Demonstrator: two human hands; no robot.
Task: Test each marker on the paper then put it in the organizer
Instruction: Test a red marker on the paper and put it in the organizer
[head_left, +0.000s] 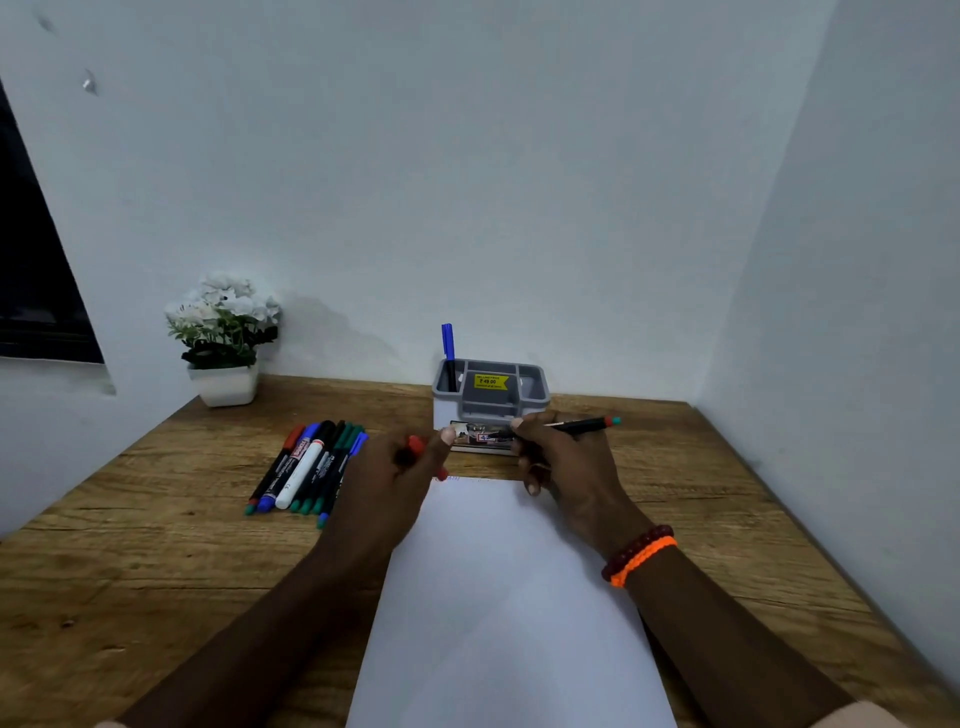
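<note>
A white sheet of paper (498, 597) lies on the wooden desk in front of me. My right hand (563, 467) holds a black marker (576, 426) with a red-and-teal end, its tip pointing left in front of the grey organizer (491, 397). My left hand (397, 467) grips a red cap (416, 445) near the paper's far left corner. One blue marker (448, 345) stands upright in the organizer's left compartment. Several markers (306, 467) lie in a row to the left of my left hand. Faint marks show at the paper's top edge.
A white pot of white flowers (224, 338) stands at the desk's back left corner. Walls close in behind and on the right. A dark window (36, 270) is at the far left.
</note>
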